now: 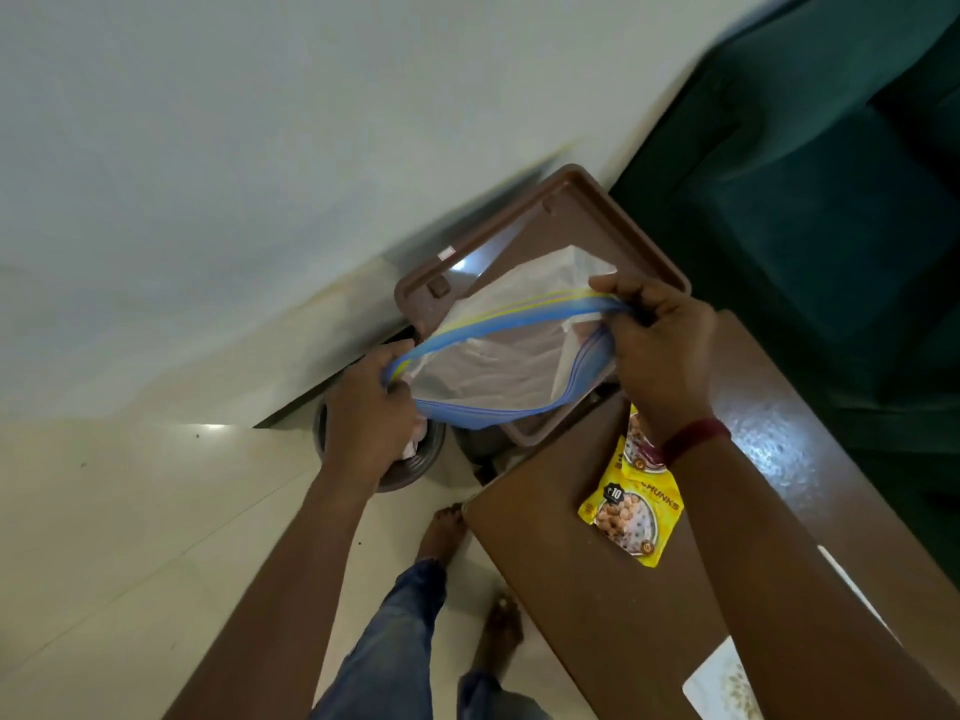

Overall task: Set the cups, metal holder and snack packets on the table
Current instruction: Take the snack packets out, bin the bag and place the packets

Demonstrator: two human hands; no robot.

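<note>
A clear zip bag (509, 356) with a blue and yellow seal strip hangs in the air above a brown plastic stool. My left hand (371, 407) grips the bag's left end and my right hand (660, 350) grips its right end, so the mouth is pulled apart. Pale, blurred contents show through the plastic; I cannot tell what they are. Two yellow snack packets (631, 511) lie on the brown wooden table (597, 615), partly under my right wrist. No cups or metal holder show.
The brown plastic stool (550, 215) stands against the white wall. A round dark bin (421, 459) sits on the tiled floor under my left hand. A green sofa (831, 174) fills the right side. A white patterned item (722, 683) lies at the table's near edge. My bare feet stand by the table.
</note>
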